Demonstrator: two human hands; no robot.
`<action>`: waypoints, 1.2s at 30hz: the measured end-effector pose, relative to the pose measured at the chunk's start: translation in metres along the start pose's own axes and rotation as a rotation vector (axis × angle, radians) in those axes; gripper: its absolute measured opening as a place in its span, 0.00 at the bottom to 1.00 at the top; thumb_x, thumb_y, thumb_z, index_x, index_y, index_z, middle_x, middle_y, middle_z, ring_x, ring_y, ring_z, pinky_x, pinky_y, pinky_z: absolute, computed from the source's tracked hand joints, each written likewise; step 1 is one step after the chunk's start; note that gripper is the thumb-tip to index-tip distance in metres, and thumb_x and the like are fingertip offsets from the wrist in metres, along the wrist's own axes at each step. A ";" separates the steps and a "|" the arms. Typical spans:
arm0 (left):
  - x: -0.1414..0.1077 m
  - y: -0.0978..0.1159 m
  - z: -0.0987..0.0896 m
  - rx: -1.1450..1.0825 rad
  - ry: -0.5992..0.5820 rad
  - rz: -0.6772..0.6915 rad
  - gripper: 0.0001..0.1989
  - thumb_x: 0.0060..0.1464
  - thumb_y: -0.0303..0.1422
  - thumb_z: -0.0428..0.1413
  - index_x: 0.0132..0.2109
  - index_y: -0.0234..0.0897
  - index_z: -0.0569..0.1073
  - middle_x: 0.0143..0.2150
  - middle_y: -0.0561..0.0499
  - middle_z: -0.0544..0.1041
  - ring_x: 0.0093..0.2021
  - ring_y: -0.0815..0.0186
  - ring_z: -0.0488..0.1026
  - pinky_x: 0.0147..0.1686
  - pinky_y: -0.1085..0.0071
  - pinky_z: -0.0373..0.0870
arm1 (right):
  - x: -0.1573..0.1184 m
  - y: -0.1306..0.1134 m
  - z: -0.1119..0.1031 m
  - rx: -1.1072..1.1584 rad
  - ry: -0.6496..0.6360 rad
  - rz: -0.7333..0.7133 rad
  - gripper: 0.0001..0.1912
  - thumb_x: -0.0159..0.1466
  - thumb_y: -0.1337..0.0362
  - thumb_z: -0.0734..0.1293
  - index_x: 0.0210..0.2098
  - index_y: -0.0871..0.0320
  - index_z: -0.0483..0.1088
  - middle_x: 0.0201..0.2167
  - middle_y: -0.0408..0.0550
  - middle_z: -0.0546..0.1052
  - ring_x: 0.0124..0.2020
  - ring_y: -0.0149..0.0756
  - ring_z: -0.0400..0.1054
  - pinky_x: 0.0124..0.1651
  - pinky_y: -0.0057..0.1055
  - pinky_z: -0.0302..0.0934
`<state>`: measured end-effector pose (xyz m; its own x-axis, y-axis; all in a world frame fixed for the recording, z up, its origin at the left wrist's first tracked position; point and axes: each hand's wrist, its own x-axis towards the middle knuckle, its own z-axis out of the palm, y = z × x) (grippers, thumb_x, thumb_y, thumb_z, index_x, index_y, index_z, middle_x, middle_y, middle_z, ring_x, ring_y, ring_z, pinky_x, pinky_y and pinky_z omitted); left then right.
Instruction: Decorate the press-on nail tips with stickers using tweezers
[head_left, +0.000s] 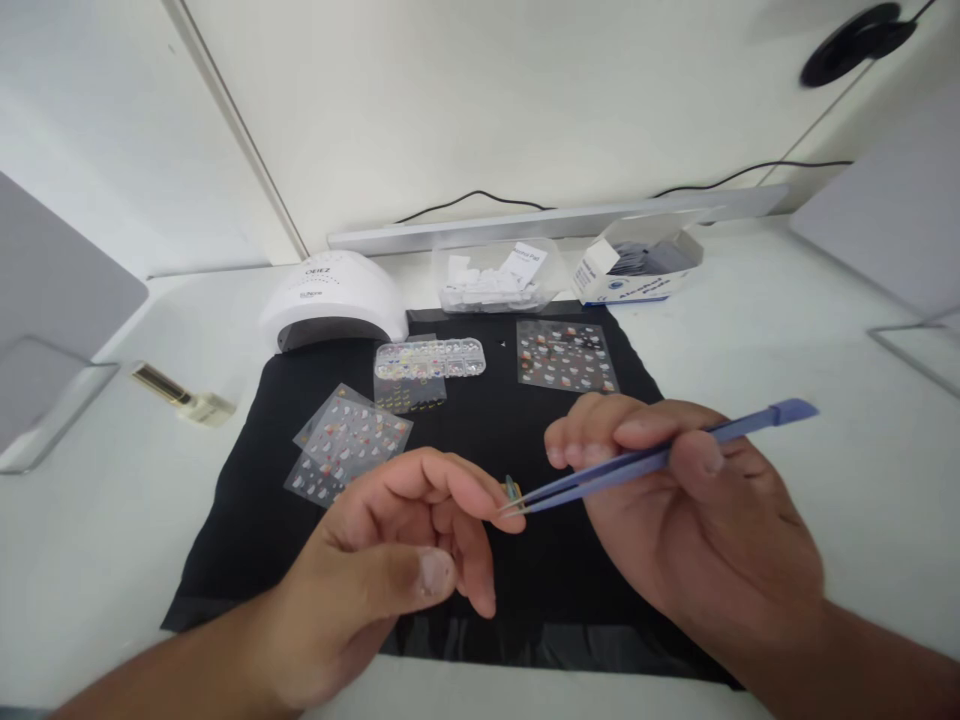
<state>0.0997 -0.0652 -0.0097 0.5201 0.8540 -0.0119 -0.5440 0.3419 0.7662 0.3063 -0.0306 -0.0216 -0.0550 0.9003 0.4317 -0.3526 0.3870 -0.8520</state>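
Note:
My right hand grips blue tweezers between thumb and fingers, the shaft pointing left. Their thin metal tips meet the index fingertip of my left hand. That hand is open, with the thumb apart from the bent fingers. A small greenish and gold piece shows at the index fingertip, partly behind it; whether it is stuck to the finger, I cannot tell. Whether the tips pinch anything is too small to see. Both hands are above a black mat.
Sticker sheets lie left on the mat, another sheet right. Between them sits a clear compartment case. Behind stand a white nail lamp, a plastic tub and an alcohol pad box. A polish bottle is left.

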 end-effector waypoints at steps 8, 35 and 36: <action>-0.003 -0.001 -0.001 0.009 -0.010 0.000 0.10 0.57 0.34 0.65 0.47 0.41 0.81 0.47 0.50 0.79 0.34 0.72 0.74 0.39 0.76 0.70 | -0.001 0.000 0.000 0.011 0.038 0.025 0.09 0.69 0.55 0.68 0.38 0.46 0.82 0.28 0.45 0.75 0.32 0.39 0.70 0.37 0.38 0.71; -0.011 0.015 0.006 1.449 0.145 0.267 0.14 0.61 0.28 0.56 0.52 0.48 0.69 0.48 0.51 0.73 0.46 0.61 0.71 0.42 0.65 0.71 | 0.000 -0.036 -0.017 -0.233 0.257 0.170 0.05 0.59 0.56 0.77 0.30 0.50 0.83 0.29 0.44 0.82 0.33 0.36 0.75 0.39 0.33 0.73; -0.009 0.018 0.010 1.526 0.089 0.240 0.14 0.61 0.28 0.55 0.53 0.48 0.70 0.50 0.51 0.74 0.48 0.60 0.72 0.43 0.62 0.71 | -0.001 -0.033 -0.019 -0.242 0.264 0.189 0.06 0.59 0.56 0.78 0.30 0.50 0.82 0.28 0.43 0.82 0.32 0.35 0.75 0.37 0.32 0.72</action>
<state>0.0918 -0.0709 0.0108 0.4518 0.8674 0.2087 0.5886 -0.4656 0.6609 0.3354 -0.0402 0.0005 0.1551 0.9681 0.1970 -0.1273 0.2173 -0.9678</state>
